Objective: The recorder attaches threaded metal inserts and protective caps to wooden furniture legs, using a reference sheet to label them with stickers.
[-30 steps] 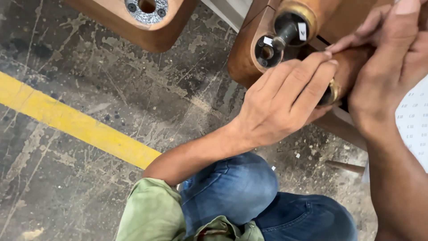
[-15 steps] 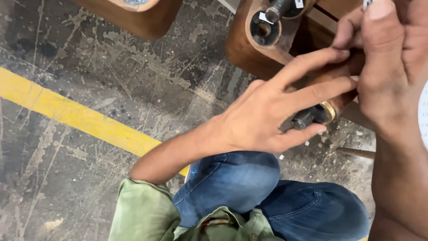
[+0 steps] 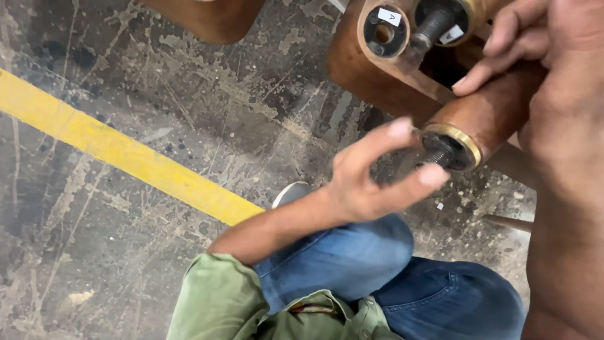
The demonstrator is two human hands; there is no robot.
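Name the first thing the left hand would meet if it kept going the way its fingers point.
Probably the dark threaded bolt projecting from the brass-ringed round wooden leg; the left hand has fingertips either side of it, though depth is unclear.

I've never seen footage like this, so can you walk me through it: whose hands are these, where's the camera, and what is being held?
The one view comes from a camera worn on a person's head, looking down at their own hands and blue-jeaned knees. The right hand grips a round brown wooden leg with a brass ring and a dark threaded bolt at its end. The left hand has its fingers spread open at that bolt, closed on nothing. Behind sits more brown wooden furniture with round sockets. Below is a stained concrete floor with a yellow painted line.
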